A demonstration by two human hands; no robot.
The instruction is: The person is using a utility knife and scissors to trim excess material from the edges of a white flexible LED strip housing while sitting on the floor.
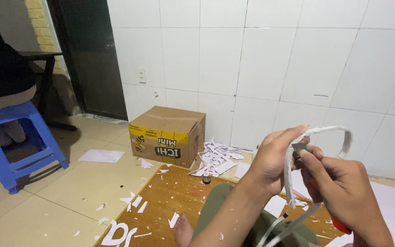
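My left hand (273, 160) pinches a long white curved strip (325, 132) that loops up to the right and hangs down between my hands. My right hand (344, 187) grips an orange-handled utility knife (339, 224), and its blade tip (299, 147) sits against the strip just beside my left fingers. Both hands are raised over my lap, above a wooden board (170, 196) on the floor. My bare foot (184, 231) rests on the board's near edge.
A cardboard box (168, 135) stands against the tiled wall with a heap of white scraps (218, 160) beside it. More white offcuts (122, 231) lie on the floor. At left, a person sits on a blue plastic stool (10, 146).
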